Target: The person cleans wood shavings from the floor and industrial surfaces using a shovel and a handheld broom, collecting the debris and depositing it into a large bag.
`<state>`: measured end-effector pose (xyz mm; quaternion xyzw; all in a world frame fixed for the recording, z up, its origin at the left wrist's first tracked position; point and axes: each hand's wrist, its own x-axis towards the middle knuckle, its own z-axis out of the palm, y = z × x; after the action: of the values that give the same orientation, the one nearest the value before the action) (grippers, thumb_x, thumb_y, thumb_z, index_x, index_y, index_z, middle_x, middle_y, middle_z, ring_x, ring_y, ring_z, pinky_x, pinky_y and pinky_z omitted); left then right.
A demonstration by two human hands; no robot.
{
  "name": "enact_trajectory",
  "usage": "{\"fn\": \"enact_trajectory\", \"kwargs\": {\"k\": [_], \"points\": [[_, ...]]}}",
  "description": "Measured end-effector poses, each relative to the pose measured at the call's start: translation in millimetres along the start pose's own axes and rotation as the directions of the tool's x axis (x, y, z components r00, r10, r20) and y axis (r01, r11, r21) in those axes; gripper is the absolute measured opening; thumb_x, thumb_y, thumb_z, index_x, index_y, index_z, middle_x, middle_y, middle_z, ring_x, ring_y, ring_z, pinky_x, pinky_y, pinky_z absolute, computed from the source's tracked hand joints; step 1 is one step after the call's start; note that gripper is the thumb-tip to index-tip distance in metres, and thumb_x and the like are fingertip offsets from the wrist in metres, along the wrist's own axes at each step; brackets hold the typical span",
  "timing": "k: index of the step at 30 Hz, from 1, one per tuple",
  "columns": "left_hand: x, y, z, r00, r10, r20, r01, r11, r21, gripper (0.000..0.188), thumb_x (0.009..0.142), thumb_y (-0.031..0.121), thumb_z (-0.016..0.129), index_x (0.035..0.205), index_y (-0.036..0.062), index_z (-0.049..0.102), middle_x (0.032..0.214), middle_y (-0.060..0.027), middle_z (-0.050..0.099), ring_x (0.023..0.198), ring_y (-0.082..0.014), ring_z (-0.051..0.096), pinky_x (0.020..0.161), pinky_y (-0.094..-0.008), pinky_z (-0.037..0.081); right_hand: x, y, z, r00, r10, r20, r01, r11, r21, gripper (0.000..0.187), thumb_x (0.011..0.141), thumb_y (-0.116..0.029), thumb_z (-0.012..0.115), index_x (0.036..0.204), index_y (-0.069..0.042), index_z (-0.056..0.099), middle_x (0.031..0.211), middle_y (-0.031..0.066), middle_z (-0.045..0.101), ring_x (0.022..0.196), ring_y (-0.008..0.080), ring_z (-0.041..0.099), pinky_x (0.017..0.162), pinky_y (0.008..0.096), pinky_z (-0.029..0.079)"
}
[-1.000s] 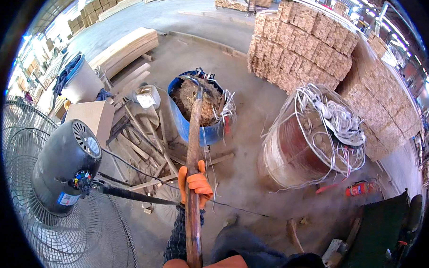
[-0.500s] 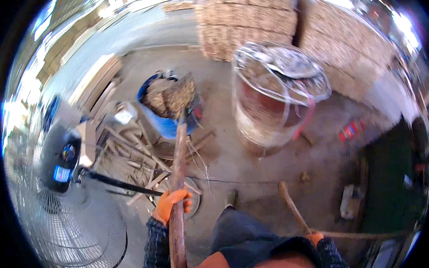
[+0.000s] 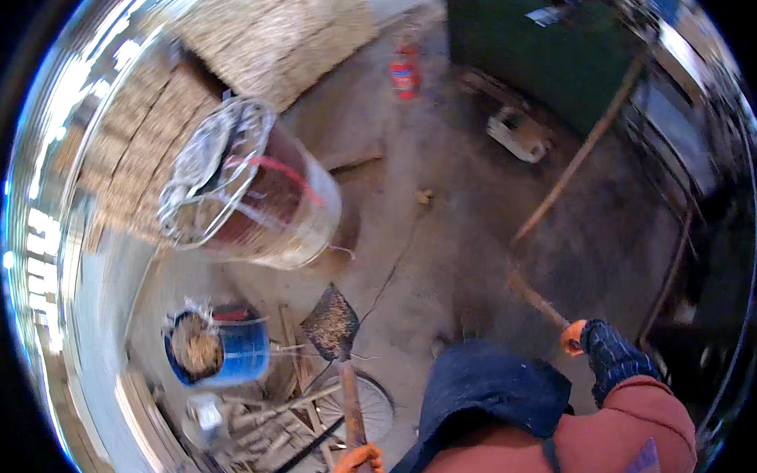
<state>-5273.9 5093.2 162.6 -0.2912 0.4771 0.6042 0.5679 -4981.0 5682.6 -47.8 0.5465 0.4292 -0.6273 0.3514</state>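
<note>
**A:** ok what's each hand doing here?

**B:** The left hand (image 3: 357,464), in an orange glove at the bottom edge, is wrapped tight around the shovel (image 3: 335,325) handle. The handle runs up and away from the body, and the blade sits low over the concrete floor (image 3: 445,234) with a load of gritty stuff on it. The right hand (image 3: 603,354), in a dark glove with an orange tip, is out to the side, fingers closed on a wooden stick (image 3: 532,298) that angles up-left.

**A:** and around it?

**B:** The blue bucket (image 3: 220,350) is just left of the blade, already holding debris, with scrap wood strips piled below it. Further out there's a big wire-wrapped drum (image 3: 243,187), then stacked bricks (image 3: 133,137), a red can (image 3: 403,69) and a green bin (image 3: 547,55). Pretty blurry overall.
</note>
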Motion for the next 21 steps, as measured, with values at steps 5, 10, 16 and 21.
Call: {"fn": "enact_trajectory", "kwargs": {"k": [5,10,16,21], "points": [[28.2,18.8,18.7,0.989,0.001,0.145,-0.116,0.601,0.791,0.041,0.099,0.024,0.056,0.135,0.0035,0.056,0.122,-0.0127,0.064,0.116,-0.0249,0.058,0.097,-0.0388,0.049,-5.7,111.6,32.7,0.939,0.268,-0.217,-0.061,0.749,0.659,0.012,0.092,-0.013,0.062,0.095,-0.001,0.061,0.083,0.0135,0.063,0.065,0.0233,0.062,0.049,0.0363,0.05],[73.1,24.8,25.3,0.955,-0.099,0.281,-0.239,0.308,0.921,0.039,0.099,0.023,0.055,0.133,0.0034,0.057,0.121,-0.014,0.064,0.114,-0.0261,0.058,0.096,-0.04,0.049,-6.0,192.0,39.9,0.965,0.253,-0.072,-0.058,0.472,0.88,0.018,0.092,-0.014,0.064,0.104,-0.001,0.06,0.087,0.0135,0.064,0.069,0.0223,0.064,0.049,0.0363,0.055],[165.1,50.1,115.2,0.896,-0.296,0.331,-0.363,-0.06,0.93,0.039,0.098,0.025,0.055,0.13,0.0034,0.058,0.12,-0.0152,0.064,0.112,-0.0278,0.059,0.095,-0.0416,0.048,-15.7,281.4,21.9,0.976,0.139,-0.169,0.07,0.532,0.844,0.035,0.086,-0.013,0.069,0.119,-0.003,0.061,0.104,0.0158,0.066,0.083,0.0265,0.067,0.058,0.0377,0.055],[242.9,55.0,233.8,0.823,-0.427,0.375,-0.541,-0.385,0.748,0.04,0.098,0.027,0.055,0.129,0.0029,0.058,0.119,-0.0166,0.064,0.111,-0.0298,0.059,0.093,-0.0431,0.048,6.3,361.7,-31.9,0.983,0.074,-0.167,0.112,0.48,0.87,0.051,0.079,-0.009,0.075,0.127,-0.003,0.06,0.12,0.0171,0.065,0.1,0.0282,0.068,0.077,0.0381,0.058]]}}
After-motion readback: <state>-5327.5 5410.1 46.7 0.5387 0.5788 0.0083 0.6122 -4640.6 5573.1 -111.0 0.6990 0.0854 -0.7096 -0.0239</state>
